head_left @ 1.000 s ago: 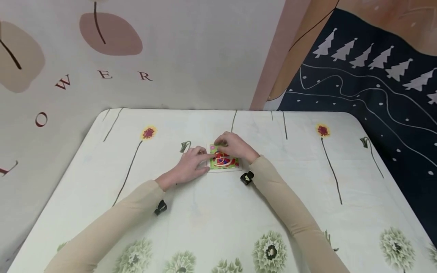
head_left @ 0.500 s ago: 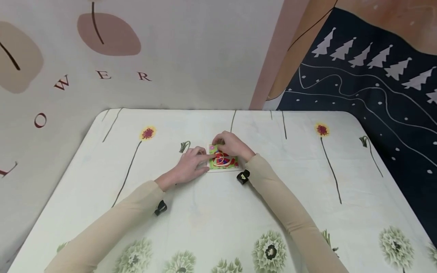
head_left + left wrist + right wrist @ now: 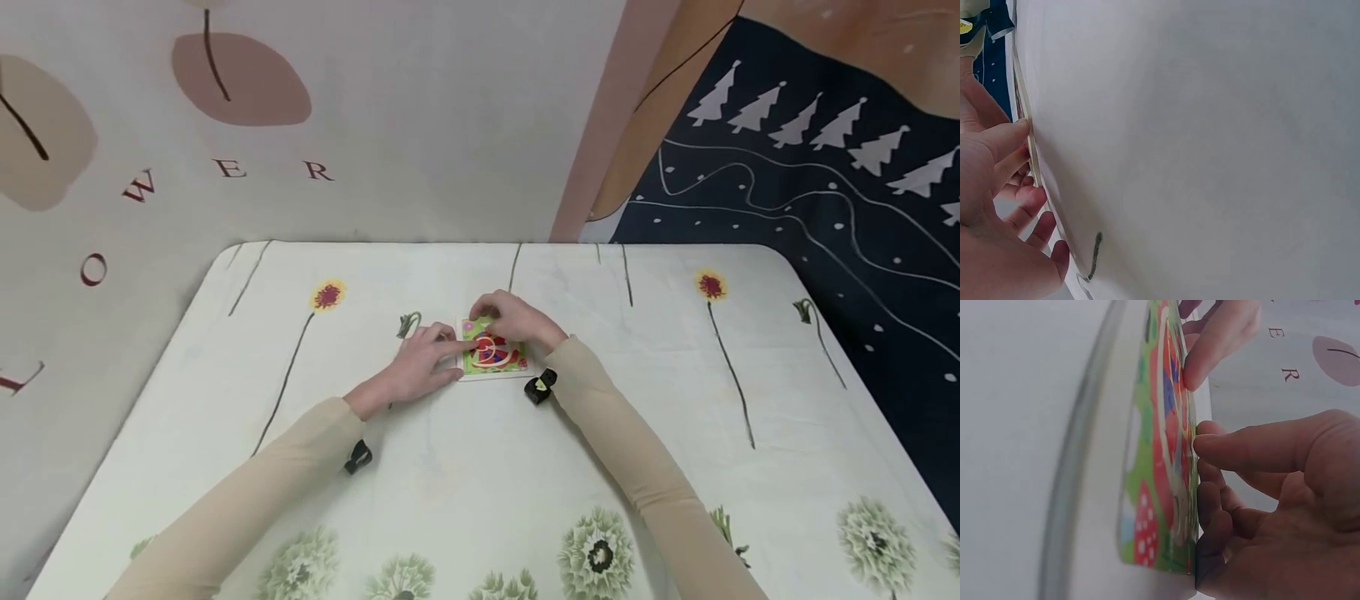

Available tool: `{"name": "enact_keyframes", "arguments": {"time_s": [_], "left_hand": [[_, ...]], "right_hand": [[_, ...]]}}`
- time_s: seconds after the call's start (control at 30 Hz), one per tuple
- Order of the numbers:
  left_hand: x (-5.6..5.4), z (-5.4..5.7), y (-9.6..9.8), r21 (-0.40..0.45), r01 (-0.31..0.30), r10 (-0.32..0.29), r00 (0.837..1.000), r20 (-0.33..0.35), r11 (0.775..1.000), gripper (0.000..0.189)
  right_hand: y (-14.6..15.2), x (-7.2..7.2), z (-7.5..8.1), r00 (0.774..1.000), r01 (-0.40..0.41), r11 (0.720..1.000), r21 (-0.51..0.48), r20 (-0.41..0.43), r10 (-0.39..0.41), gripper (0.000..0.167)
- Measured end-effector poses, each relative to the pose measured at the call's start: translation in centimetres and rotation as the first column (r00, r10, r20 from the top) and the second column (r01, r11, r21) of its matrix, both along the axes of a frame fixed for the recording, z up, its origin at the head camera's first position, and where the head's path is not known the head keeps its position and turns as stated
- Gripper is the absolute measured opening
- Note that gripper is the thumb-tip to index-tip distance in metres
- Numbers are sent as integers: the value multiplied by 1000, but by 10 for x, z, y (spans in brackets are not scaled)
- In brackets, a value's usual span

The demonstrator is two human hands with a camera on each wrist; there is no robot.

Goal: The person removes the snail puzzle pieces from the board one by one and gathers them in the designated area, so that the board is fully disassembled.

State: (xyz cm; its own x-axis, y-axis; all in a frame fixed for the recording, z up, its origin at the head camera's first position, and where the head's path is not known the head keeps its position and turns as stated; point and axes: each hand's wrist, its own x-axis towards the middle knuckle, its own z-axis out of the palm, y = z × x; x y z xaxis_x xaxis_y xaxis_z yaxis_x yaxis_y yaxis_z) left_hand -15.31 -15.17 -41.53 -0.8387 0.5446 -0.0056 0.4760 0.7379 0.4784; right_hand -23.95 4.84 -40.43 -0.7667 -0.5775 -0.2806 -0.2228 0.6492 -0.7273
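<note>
A small square picture board (image 3: 498,360) lies on the tablecloth, bright green, red and blue with a pale border. Pale curved lines cross its picture, and a spotted mushroom (image 3: 1145,528) shows near one corner. My left hand (image 3: 420,365) reaches in from the left; its straight index finger presses on the picture while the thumb lies at the border. My right hand (image 3: 519,321) comes over the upper right part, fingers bent and tips at the picture's surface. In the right wrist view its thumb (image 3: 1244,449) touches the picture; whether a piece sits between the fingertips is hidden.
The white tablecloth (image 3: 450,483) carries printed flowers and stems. Behind it hang a pale cloth (image 3: 420,125) with letters and a dark one (image 3: 787,183) with white trees. Black wrist devices (image 3: 540,386) sit under both sleeves.
The right wrist shifts slightly left, then back again. The left hand keeps its place on the picture board, and the board stays where it was.
</note>
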Motion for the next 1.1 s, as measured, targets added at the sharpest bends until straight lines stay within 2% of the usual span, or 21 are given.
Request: {"name": "enact_keyframes", "arguments": {"time_s": [0.13, 0.5, 0.8, 1.1], "left_hand": [[-1, 0, 4, -1, -7, 7, 1000, 14, 1000, 47], [-1, 0, 4, -3, -5, 5, 1000, 18, 1000, 46], [-1, 0, 3, 12, -4, 4, 1000, 9, 1000, 45], [-1, 1, 1, 15, -8, 8, 1000, 1, 1000, 45]], "right_hand": [[3, 2, 1, 999, 20, 999, -29, 35, -19, 34], [2, 4, 0, 998, 34, 998, -50, 51, -31, 37], [0, 5, -1, 999, 22, 999, -34, 25, -21, 49], [-3, 5, -2, 999, 42, 999, -24, -2, -42, 43]]}}
